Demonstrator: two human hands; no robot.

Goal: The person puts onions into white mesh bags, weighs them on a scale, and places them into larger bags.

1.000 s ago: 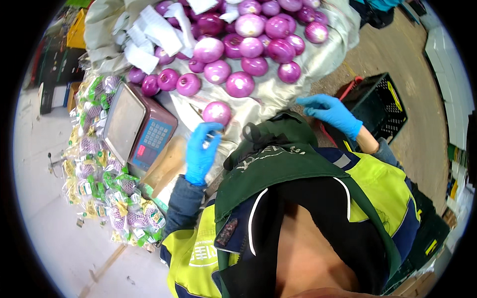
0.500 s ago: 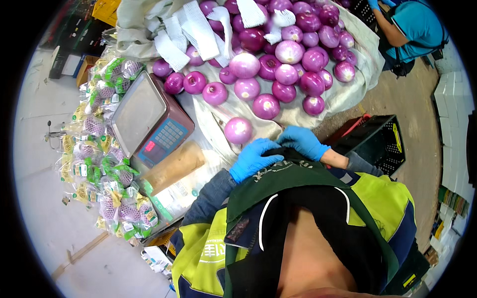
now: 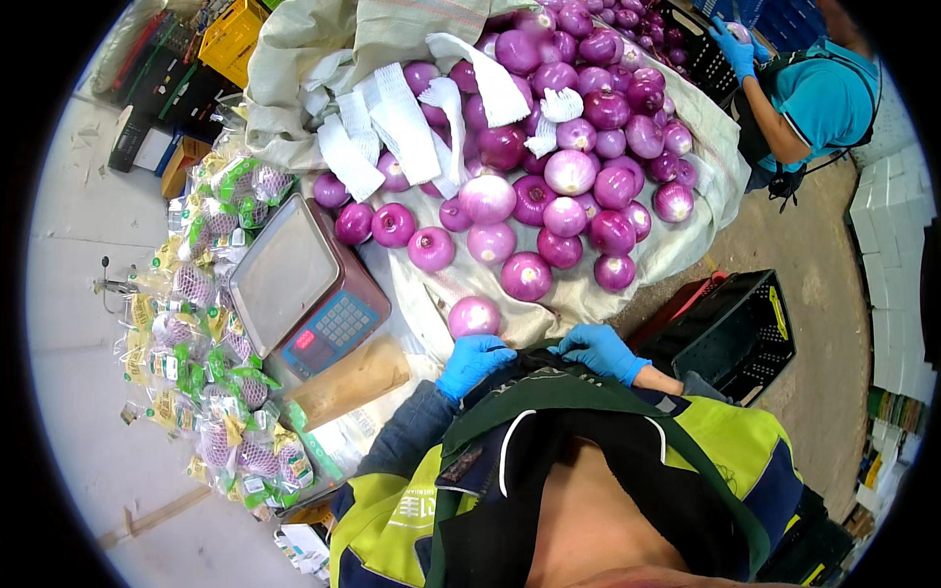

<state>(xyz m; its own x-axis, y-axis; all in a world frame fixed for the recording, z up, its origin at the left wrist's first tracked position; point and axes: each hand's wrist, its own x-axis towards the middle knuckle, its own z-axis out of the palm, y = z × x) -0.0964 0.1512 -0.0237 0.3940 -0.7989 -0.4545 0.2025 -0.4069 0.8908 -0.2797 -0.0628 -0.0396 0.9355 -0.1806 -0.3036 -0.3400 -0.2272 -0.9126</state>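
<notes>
My left hand (image 3: 475, 367), in a blue glove, pinches the edge of my dark green apron (image 3: 549, 392) in front of my body. On the other side my right hand (image 3: 601, 353), also blue-gloved, has its fingers closed on the same bunched dark cloth. A gap lies between the two hands. Just beyond the left hand rests a single peeled red onion (image 3: 473, 318) on a whitish woven sack (image 3: 421, 294). A large heap of red onions (image 3: 569, 171) covers the sack farther off, with white foam net sleeves (image 3: 402, 122) lying on its left part.
A digital scale (image 3: 319, 284) stands left of the sack, beside a brown roll (image 3: 348, 382). Bagged onions in netting (image 3: 211, 353) line the far left. Black crates (image 3: 730, 328) sit at right. A co-worker in a teal shirt (image 3: 823, 103) holds an onion at upper right.
My hands have drawn apart along the apron, having been close together. The view has tilted, so the scene sits lower. The co-worker's hands and onion now show.
</notes>
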